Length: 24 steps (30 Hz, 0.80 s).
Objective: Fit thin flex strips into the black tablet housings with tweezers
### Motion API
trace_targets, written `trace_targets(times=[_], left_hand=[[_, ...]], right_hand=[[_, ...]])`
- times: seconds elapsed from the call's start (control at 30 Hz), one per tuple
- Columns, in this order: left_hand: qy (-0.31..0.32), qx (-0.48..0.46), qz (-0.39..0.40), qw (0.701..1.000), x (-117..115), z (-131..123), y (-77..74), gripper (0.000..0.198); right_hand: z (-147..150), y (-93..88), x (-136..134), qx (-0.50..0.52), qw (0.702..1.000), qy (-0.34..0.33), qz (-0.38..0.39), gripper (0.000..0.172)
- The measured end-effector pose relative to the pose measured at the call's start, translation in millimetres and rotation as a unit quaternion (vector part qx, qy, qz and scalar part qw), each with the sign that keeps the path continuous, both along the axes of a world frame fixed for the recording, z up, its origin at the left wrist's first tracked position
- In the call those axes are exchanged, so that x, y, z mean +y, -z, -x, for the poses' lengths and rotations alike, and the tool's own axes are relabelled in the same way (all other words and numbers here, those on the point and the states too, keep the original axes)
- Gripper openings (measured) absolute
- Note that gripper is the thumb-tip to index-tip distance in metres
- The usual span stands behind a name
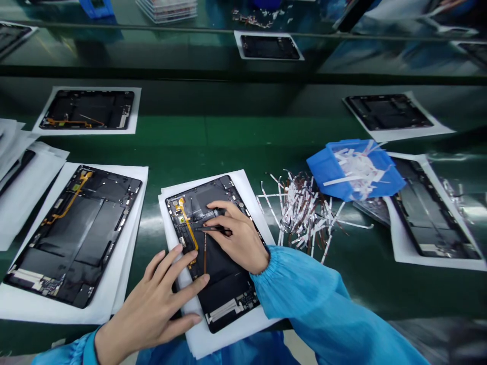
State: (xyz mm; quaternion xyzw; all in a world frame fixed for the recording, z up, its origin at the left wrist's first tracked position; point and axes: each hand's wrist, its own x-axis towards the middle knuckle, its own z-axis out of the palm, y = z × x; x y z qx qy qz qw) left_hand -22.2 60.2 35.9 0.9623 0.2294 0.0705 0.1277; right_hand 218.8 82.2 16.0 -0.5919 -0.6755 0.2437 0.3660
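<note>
Several open black tablets with their backs off lie on white paper along the long green bench [228, 137]. At the left, the near open tablet [76, 233] shows a bent orange ribbon. I can spot no brown strip on it, so I think it is not done yet. A far open tablet [87, 109] lies behind it, too small for me to judge.

The person's left hand [160, 299] lies flat with its fingers spread and holds nothing. Its first finger presses the low end of a thin brown strip [205, 253]. That strip runs up and down on the middle open tablet [224, 291], just beside an orange ribbon cable [188, 223].

The right hand [238, 238] is closed on a thin dark tool [215, 229], pinched between thumb and fingers. The tool lies across the top end of the strip. So this strip looks to me like it is on the tablet but not yet pressed down all the way.

Next comes a messy heap of white and brown peeled strips [304, 213], which makes me think much of the work is done. Beside it sits a blue plastic tray [323, 170] of white paper bits. It rests partly on the right open tablet [429, 223]. One more open tablet [388, 111] lies farther back. I cannot tell if those two are finished.
</note>
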Motion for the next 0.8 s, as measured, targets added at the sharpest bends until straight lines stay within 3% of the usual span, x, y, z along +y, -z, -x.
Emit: trace_targets(times=[0.37,0.5,0.57,0.8], left_hand=[[-0.016,-0.020,-0.008,1.000,-3,-3,5.3,0.048],[-0.038,0.005,-0.030,0.999,-5,-4,9.2,0.068],[-0.060,0.014,-0.031,0.998,-5,-6,10.8,0.076],[-0.130,0.014,-0.008,0.991,2,-22,14.9,0.076]], right_hand=[[0,-3.0,-1,-0.037,0.999,-0.020,0.007,0.010],[0,-4.6,-3,-0.014,1.000,-0.013,0.017,0.036],[0,-4.8,-3,0.013,0.999,-0.007,0.029,0.040],[-5,-4.1,1,0.125,0.989,0.078,-0.010,0.010]])
